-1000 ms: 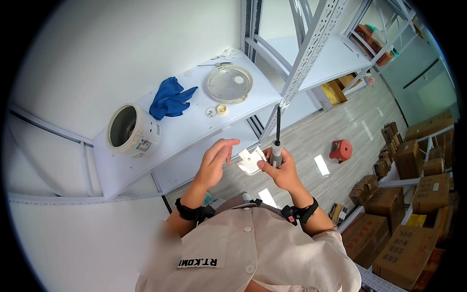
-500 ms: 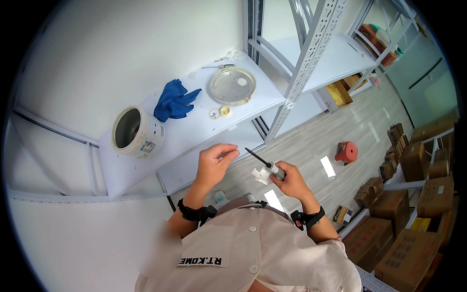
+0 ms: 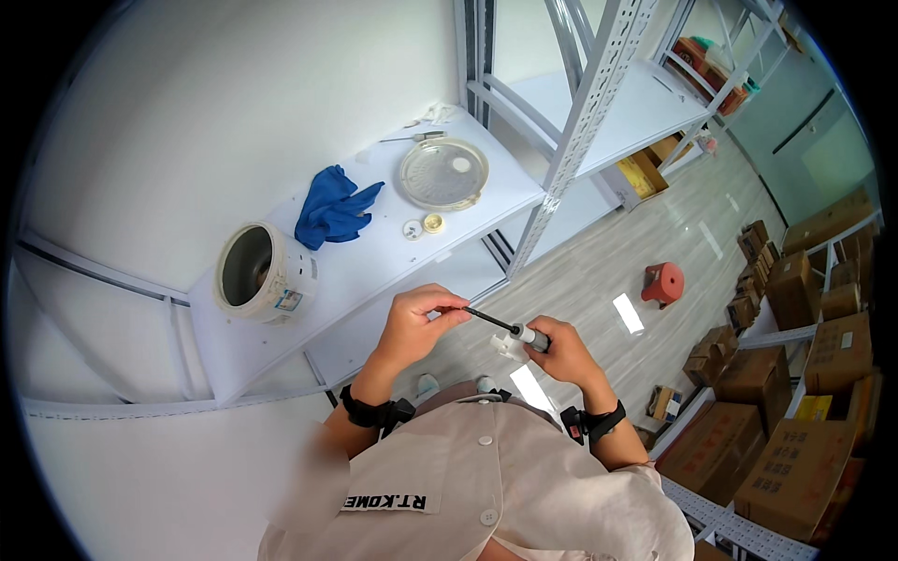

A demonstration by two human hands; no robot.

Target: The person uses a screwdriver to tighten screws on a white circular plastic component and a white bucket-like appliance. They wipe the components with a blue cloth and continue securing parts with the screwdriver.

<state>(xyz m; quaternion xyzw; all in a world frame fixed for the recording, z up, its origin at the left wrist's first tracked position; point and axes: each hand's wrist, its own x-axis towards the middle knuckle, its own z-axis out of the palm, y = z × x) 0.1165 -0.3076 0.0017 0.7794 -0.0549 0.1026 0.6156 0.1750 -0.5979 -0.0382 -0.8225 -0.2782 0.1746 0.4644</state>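
Note:
In my right hand (image 3: 569, 353) is a screwdriver (image 3: 492, 320) with a grey handle and black shaft, its tip pointing left. A white moulded plastic piece (image 3: 507, 348) sits under the handle, against the same hand. My left hand (image 3: 412, 325) is closed in a pinch, with thumb and fingertips at the screwdriver's tip. Anything small between those fingertips is too fine to make out. Both hands are in the air in front of my body, near the edge of a white shelf (image 3: 374, 280).
On the shelf are a white bucket (image 3: 299, 269), a blue cloth (image 3: 329, 210), a round translucent lid (image 3: 432, 187), a small cream cap (image 3: 433, 223), a white disc (image 3: 412, 229) and another screwdriver (image 3: 428, 136). A metal upright (image 3: 580, 122) rises beyond. Right: a red stool (image 3: 663, 283) and cardboard boxes (image 3: 753, 383).
The screwdriver's tip and my left fingertips, apart before, now meet. The left hand has shifted slightly right, while the right hand still grips the screwdriver and plastic piece. The view has tilted a little.

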